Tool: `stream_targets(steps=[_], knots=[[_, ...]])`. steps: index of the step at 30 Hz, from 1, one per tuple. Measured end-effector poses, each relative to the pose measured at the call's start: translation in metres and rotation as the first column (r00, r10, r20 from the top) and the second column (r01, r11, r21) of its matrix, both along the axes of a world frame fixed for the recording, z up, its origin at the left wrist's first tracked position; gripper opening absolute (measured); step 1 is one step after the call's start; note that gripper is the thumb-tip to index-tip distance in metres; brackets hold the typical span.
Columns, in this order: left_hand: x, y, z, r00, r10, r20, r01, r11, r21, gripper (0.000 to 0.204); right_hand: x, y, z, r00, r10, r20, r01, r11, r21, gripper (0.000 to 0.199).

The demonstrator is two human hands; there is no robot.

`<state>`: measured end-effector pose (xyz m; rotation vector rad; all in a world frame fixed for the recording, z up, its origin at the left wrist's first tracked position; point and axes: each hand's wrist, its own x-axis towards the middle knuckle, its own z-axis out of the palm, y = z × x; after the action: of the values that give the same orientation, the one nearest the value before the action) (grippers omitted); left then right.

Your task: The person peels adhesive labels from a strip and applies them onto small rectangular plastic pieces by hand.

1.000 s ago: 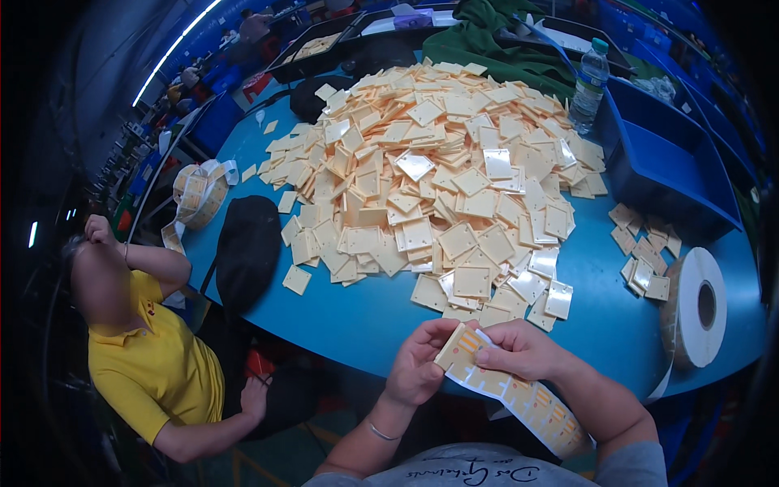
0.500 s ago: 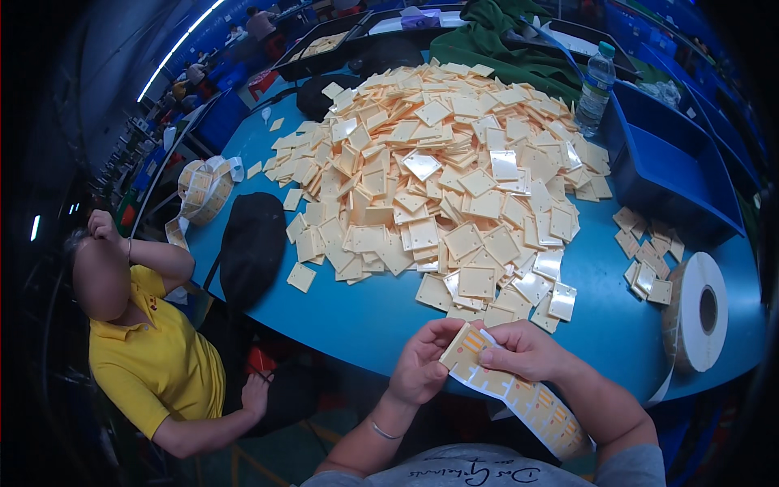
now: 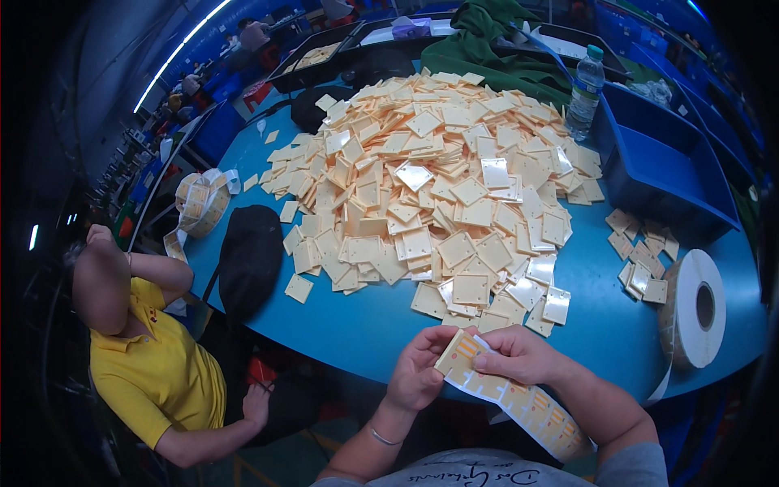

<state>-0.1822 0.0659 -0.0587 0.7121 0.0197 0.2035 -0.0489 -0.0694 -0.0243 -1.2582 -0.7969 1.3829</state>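
My left hand [image 3: 414, 373] grips a small square cream plastic plate [image 3: 445, 355] by its edge, near the table's front. On the plate's face lies the end of a label strip [image 3: 542, 415], with orange bars and red dots on its labels. My right hand [image 3: 523, 355] pinches the strip, its thumb pressed onto the label beside the plate. The rest of the strip hangs down toward my right forearm. Just beyond my hands a large heap of similar cream plates [image 3: 454, 191] covers the middle of the blue table [image 3: 341, 325].
At right stand a white label roll [image 3: 695, 321], a small group of plates [image 3: 643, 264], a blue bin [image 3: 665, 174] and a water bottle [image 3: 584, 97]. At left are another label roll [image 3: 203, 203], a black bag-like item [image 3: 249, 260] and a seated person in yellow [image 3: 162, 365].
My view has shifted slightly, so the table things sit a little differently. My right hand has edged left along the strip; both hands keep their hold.
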Motion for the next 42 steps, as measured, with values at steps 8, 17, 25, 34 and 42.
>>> stream_targets(steps=[8,17,25,34,42], knots=[[0.0000,-0.0032,-0.0011,0.999,0.030,-0.013,-0.029,1.000,0.011,0.062,-0.0005,-0.0025,-0.0016,1.000,-0.009,0.013,0.009,1.000,0.014,0.024],[0.0005,-0.0039,0.0018,0.998,0.057,-0.037,-0.056,0.998,0.024,0.061,0.0000,-0.0014,0.0024,1.000,-0.004,0.007,0.004,1.000,0.018,0.025],[0.0005,-0.0050,0.0018,0.997,0.062,-0.039,-0.061,0.998,0.014,0.061,-0.0002,-0.0028,-0.0017,1.000,-0.001,0.009,0.001,0.999,0.032,0.026],[0.0012,-0.0056,0.0016,0.997,0.065,-0.031,-0.064,0.998,0.019,0.060,-0.0003,-0.0028,-0.0007,0.998,-0.003,0.055,-0.001,0.998,0.062,0.028],[0.0004,-0.0036,0.0002,0.999,0.044,-0.016,-0.043,0.997,0.057,0.065,0.0010,-0.0021,0.0015,0.997,0.021,0.070,-0.025,0.998,0.050,0.028]])
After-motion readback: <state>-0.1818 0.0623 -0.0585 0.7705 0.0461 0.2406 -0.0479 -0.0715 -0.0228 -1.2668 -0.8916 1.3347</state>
